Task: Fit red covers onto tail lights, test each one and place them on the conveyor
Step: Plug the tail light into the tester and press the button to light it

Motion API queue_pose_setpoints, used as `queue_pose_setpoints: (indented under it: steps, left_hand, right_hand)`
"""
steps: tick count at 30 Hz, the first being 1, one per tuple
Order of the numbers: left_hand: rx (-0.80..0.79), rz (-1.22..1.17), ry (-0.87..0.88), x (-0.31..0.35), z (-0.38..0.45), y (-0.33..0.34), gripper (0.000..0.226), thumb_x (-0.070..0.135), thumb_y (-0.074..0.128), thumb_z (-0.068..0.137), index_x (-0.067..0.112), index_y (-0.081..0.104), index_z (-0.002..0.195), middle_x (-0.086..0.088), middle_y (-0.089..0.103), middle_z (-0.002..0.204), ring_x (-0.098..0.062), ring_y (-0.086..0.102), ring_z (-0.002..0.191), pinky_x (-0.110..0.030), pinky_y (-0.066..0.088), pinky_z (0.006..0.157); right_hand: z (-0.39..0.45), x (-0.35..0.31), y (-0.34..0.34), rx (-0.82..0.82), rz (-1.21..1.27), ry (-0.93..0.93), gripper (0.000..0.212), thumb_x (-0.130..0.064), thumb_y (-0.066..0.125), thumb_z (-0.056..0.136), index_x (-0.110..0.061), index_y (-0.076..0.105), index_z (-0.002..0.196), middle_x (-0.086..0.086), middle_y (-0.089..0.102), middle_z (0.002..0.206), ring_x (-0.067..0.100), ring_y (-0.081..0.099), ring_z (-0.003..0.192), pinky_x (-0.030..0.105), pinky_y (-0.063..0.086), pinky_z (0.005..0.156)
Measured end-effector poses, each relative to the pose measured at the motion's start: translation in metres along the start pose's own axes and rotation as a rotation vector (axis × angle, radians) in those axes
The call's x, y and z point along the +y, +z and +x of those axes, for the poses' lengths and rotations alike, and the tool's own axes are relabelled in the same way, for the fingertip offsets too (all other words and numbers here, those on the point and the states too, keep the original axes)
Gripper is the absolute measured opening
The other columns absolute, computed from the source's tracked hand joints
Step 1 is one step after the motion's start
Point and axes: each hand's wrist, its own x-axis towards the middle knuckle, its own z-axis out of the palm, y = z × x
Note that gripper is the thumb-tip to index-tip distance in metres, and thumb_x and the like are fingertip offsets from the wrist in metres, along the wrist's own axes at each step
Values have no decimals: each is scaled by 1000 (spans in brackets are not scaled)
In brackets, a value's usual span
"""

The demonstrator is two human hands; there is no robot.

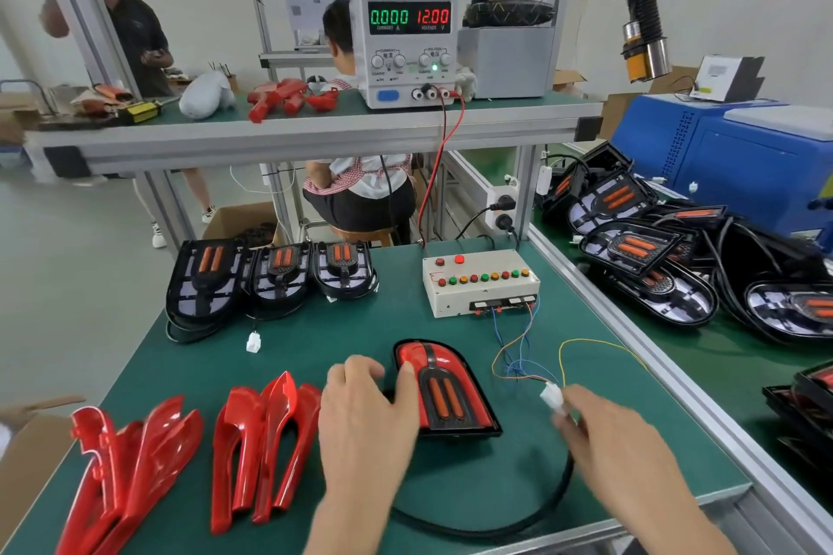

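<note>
**One tail light under your hand, plug in the other**

Your left hand [365,408] lies on the left side of the tail light [444,390] with the red cover on it. Your thumb presses the red part and your fingers curl down at its edge, so the hand is holding the light flat on the green tabletop [315,342]. The light sits in the middle of the tabletop, close to you.

Your right hand [617,442] pinches the white plug [553,399] with its fingertips. Thin blue, orange and yellow wires [518,356] run from the plug up to the white test box [480,282] with its row of little coloured buttons. A thick black cable [536,509] curves from near your right hand around the front of the tail light.

To your left, loose red covers [194,451] lie in two bunches on the tabletop. Behind them, three black tail lights without covers [270,279] stand side by side at the far edge.

On the shelf above, the power supply [408,45] shows 0.000 in green and 12.00 in red. More uncovered lights [653,257] are piled on the green belt to your right.
</note>
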Motion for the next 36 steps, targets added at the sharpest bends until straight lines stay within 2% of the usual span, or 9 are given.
queue_pose_setpoints:
  steps: [8,12,17,19,21,24,27,32,36]
  left_hand:
    - [-505,-104,-291,-25,43,24,57,67,67,83,12,52,78,-2,66,65,-11,60,42,-20,41,41]
    - [-509,-289,-307,-31,43,24,34,35,73,88,10,55,75,-5,64,64,-14,57,53,-26,46,51]
    - [-447,-355,-316,-35,43,-9,37,34,70,91,-3,73,88,-8,78,75,-18,73,64,-28,55,60]
    - [-424,-368,-303,-33,45,-24,35,34,69,92,-1,74,89,-7,78,75,-14,71,62,-27,55,60]
    - [-393,-380,-277,-34,46,-35,36,34,70,92,-1,75,87,-9,78,76,-16,70,63,-34,57,68]
    - [-386,-451,-284,-35,46,-47,36,33,68,94,0,77,83,-16,78,79,-23,71,68,-46,59,84]
    - [-392,-499,-307,-38,42,-52,36,35,65,96,5,80,85,-17,78,84,-34,75,83,-48,57,93]
    - [-379,-567,-325,-40,33,-44,30,33,66,95,10,82,83,-15,79,83,-35,77,83,-48,59,90]
    - [-435,-629,-398,-41,29,-35,35,37,65,91,9,82,79,-15,78,83,-24,70,71,-39,52,82]
  right_hand:
    - [21,-25,-5,20,521,191,25,-12,41,100,-33,54,97,-4,73,81,17,73,72,44,56,81]
    - [20,-38,2,-45,618,167,34,-28,34,103,-34,66,96,-16,71,95,16,67,95,36,51,86]
    - [11,-44,24,135,335,-1,45,-40,43,103,-25,51,61,-7,54,57,18,54,64,37,42,67]
    - [5,-49,39,144,279,-118,22,-21,50,102,-32,68,94,-7,66,80,21,62,77,36,45,75]
    - [1,-58,52,76,252,-139,48,-16,44,101,-35,42,145,-3,68,108,24,64,91,35,47,84]
    - [-9,-73,67,-8,360,-116,56,-30,41,104,-43,15,153,-16,66,124,20,65,108,32,48,91]
    - [-15,-77,80,-36,295,-188,52,-32,38,105,-41,19,153,-17,62,130,15,58,117,26,40,92]
    - [-27,-75,99,301,203,-460,54,-14,66,67,-35,58,116,-16,59,67,-1,46,64,18,32,69]
    - [-23,-63,107,302,275,-732,30,-36,40,99,-35,66,113,-29,61,119,-11,38,94,22,33,77]
